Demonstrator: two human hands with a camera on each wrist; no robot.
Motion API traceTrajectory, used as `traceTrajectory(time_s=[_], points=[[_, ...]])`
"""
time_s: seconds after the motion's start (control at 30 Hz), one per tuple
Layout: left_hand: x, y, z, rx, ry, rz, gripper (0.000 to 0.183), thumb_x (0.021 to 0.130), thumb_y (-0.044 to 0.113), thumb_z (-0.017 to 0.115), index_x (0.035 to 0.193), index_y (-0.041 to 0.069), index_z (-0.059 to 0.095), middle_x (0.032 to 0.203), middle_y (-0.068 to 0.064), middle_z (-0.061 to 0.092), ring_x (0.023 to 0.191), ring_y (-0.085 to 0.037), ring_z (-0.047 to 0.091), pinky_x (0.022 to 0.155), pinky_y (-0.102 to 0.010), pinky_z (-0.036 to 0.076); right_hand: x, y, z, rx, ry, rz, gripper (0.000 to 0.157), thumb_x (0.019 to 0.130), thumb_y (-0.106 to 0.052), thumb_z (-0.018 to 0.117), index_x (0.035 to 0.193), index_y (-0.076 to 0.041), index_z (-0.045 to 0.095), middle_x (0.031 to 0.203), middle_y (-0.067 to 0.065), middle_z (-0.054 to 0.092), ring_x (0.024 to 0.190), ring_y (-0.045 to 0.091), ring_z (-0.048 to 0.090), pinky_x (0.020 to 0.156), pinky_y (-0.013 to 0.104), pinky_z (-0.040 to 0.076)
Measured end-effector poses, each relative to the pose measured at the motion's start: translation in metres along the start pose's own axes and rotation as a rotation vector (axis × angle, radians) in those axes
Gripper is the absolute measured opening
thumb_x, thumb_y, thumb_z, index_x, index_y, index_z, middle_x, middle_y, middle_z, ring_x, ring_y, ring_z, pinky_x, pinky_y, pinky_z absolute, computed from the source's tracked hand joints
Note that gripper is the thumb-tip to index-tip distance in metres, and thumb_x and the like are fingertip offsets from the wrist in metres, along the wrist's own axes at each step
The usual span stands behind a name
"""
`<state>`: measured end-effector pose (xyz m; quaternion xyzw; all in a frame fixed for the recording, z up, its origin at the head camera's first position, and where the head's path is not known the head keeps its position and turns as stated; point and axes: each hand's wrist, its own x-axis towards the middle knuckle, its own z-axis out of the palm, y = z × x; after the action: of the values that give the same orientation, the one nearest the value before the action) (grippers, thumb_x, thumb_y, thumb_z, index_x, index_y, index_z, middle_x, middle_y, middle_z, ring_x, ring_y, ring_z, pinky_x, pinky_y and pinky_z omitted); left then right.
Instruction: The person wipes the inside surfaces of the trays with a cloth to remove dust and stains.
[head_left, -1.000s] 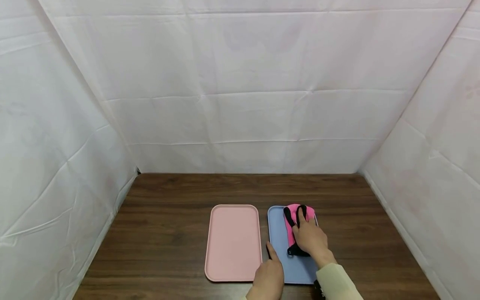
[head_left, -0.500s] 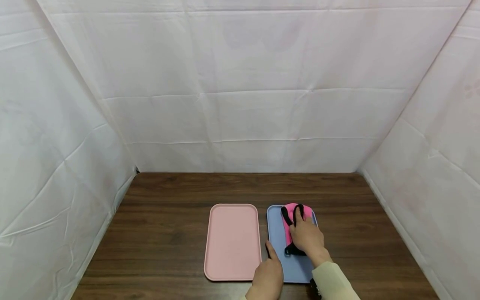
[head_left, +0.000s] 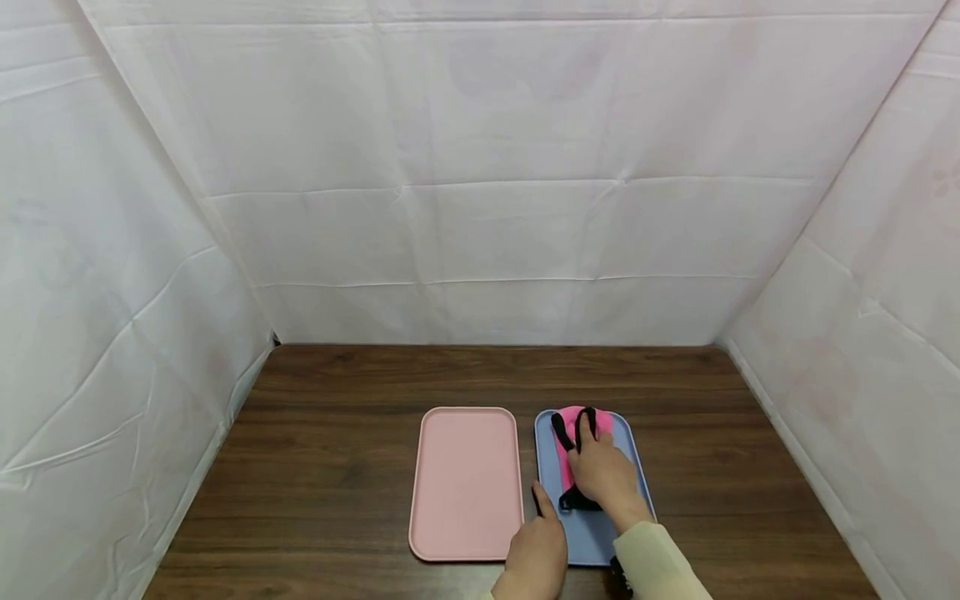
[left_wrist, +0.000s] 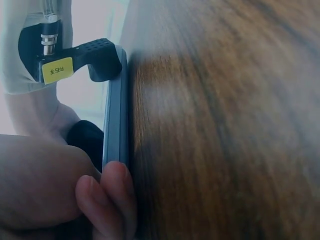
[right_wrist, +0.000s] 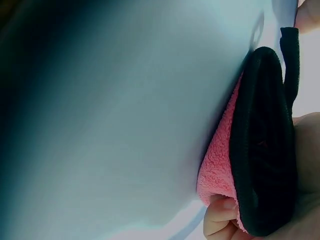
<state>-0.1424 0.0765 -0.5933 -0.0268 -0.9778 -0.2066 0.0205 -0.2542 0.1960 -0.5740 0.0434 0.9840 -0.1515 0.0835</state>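
A pink plush cleaning mitt [head_left: 565,467] with black straps and a black cuff lies on the blue tray [head_left: 588,540]. My right hand [head_left: 604,475] presses down on it, index finger under a black strap. In the right wrist view, fingers curl around the fuzzy edge of the mitt [right_wrist: 219,162], and its dark cuff opening faces the camera. My left hand [head_left: 537,552] holds the tray's near left edge, index finger stretched along the rim. In the left wrist view, two fingertips [left_wrist: 117,175] touch the outer side of the tray [left_wrist: 116,120].
A pink tray [head_left: 467,483] lies flat just left of the blue one, close to my left hand. Both trays are on a dark wooden table [head_left: 322,467]. White cloth walls [head_left: 480,225] enclose it at the back and both sides.
My right hand has slid the mitt leftward across the blue tray, uncovering more of the tray's right side. My left hand keeps its place at the edge.
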Motion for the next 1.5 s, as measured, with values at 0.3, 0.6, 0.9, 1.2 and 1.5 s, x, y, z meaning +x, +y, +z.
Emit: traceTrajectory(time_s=[0.3, 0.6, 0.9, 1.2, 1.5], points=[[0.002, -0.001, -0.002, -0.004, -0.037, -0.002, 0.059, 0.095, 0.010, 0.064, 0.146, -0.013, 0.045, 0.055, -0.008, 0.061, 0.049, -0.021, 0.063, 0.046, -0.037, 0.051, 0.000, -0.008, 0.003, -0.005, -0.009, -0.005, 0.072, 0.103, -0.035, 0.053, 0.164, -0.008, 0.027, 0.144, 0.036, 0.050, 0.077, 0.033, 0.062, 0.062, 0.046, 0.052], [0.001, -0.001, -0.002, 0.020, 0.001, 0.014, 0.057, 0.099, 0.016, 0.063, 0.145, -0.014, 0.046, 0.052, -0.006, 0.059, 0.046, -0.019, 0.061, 0.044, -0.035, 0.049, -0.001, -0.015, 0.005, 0.006, 0.009, -0.046, 0.071, 0.103, -0.033, 0.053, 0.163, -0.005, 0.028, 0.139, 0.036, 0.052, 0.075, 0.033, 0.063, 0.063, 0.050, 0.053], [-0.001, -0.001, -0.002, 0.024, 0.013, 0.012, 0.061, 0.091, 0.008, 0.066, 0.145, -0.014, 0.047, 0.052, -0.006, 0.059, 0.047, -0.019, 0.062, 0.045, -0.035, 0.050, -0.004, -0.020, 0.009, 0.017, 0.012, -0.070, 0.073, 0.103, -0.033, 0.054, 0.163, -0.004, 0.026, 0.137, 0.037, 0.052, 0.082, 0.039, 0.067, 0.069, 0.057, 0.055], [0.000, -0.001, -0.002, 0.046, 0.011, 0.028, 0.062, 0.090, 0.008, 0.066, 0.144, -0.015, 0.048, 0.054, -0.006, 0.061, 0.048, -0.018, 0.063, 0.044, -0.033, 0.049, -0.008, -0.020, 0.013, 0.034, 0.000, -0.104, 0.072, 0.105, -0.034, 0.051, 0.163, -0.001, 0.025, 0.144, 0.038, 0.048, 0.089, 0.042, 0.069, 0.074, 0.058, 0.056], [0.003, -0.001, -0.002, 0.053, -0.056, 0.045, 0.062, 0.093, 0.010, 0.067, 0.146, -0.015, 0.046, 0.052, -0.006, 0.059, 0.046, -0.016, 0.061, 0.043, -0.031, 0.049, -0.016, -0.018, 0.007, 0.041, -0.017, -0.163, 0.071, 0.105, -0.031, 0.053, 0.162, 0.001, 0.026, 0.147, 0.040, 0.045, 0.087, 0.043, 0.070, 0.074, 0.057, 0.056]])
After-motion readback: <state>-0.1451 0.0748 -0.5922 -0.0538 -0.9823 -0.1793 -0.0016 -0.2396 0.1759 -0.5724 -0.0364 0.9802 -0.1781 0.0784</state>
